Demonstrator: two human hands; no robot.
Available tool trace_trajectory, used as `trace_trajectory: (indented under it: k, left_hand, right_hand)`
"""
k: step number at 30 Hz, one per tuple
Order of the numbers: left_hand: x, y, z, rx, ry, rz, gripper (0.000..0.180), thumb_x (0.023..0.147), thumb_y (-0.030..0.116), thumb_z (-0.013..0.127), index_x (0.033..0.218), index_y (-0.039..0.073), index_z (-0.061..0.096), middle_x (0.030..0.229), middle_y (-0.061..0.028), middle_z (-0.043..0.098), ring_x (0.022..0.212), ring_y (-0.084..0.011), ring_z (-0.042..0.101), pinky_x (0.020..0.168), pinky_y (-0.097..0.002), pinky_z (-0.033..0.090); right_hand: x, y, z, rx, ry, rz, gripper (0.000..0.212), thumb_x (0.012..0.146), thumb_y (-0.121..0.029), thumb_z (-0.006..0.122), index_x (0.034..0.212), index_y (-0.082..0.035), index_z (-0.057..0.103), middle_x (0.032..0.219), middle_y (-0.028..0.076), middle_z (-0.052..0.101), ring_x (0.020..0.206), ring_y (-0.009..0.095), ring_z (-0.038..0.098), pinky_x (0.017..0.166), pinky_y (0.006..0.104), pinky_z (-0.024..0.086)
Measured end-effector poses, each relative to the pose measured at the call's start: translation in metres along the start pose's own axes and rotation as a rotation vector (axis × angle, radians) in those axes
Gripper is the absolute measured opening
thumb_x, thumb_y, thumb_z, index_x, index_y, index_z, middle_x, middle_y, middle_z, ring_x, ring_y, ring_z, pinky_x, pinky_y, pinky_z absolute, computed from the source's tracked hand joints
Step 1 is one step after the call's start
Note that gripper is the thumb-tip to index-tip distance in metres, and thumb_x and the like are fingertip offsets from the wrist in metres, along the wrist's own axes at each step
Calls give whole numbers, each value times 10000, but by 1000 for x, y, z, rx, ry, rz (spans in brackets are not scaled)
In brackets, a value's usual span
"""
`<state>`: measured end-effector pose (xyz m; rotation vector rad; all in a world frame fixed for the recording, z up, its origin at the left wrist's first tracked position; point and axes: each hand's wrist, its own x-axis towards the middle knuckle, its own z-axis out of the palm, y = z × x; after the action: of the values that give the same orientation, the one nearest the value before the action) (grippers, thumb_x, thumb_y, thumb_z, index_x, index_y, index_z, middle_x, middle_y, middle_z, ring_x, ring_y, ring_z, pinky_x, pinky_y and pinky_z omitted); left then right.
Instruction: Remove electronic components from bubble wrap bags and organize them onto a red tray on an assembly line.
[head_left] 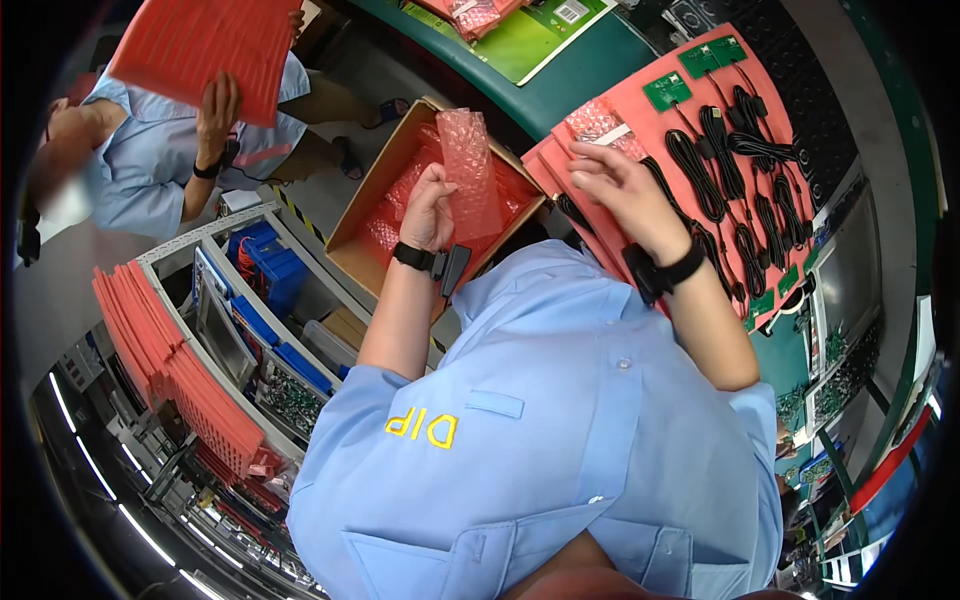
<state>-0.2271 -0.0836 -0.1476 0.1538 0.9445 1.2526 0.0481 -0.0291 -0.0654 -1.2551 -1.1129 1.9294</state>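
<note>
While your left hand (428, 208) grips a pink bubble-wrap bag (470, 172) by its lower edge, the bag stands upright above the open cardboard box (372, 208), which holds more pink wrap. Your right hand (622, 190) rests with fingers loosely curled, holding nothing, on the red tray (640, 100); a second bubble-wrap piece (598, 122) lies just beyond its fingertips. Black coiled cables (735, 170) and green circuit boards (667, 90) lie on the tray, to the hand's right. The green bench (560, 90) carries the tray.
</note>
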Motion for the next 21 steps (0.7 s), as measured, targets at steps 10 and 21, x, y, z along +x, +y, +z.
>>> trace_trajectory:
  k: [10,21]
  left_hand:
    - [-23,-45,96,-21,-219,-67,122,808,21,547,893,75,476,928,-50,572,912,-158,556,883,-287,417]
    - [-9,-49,163,108,-141,-78,339,863,33,516,1189,-26,446,1157,-124,553,1031,-244,570,917,-363,465]
  right_hand:
    - [-13,6,8,-309,196,-147,360,740,-82,747,1033,20,564,713,1,580,625,47,554,577,191,459]
    - [-14,-11,-46,-357,98,-448,296,740,-81,647,1022,6,616,787,119,614,710,225,614,674,320,509]
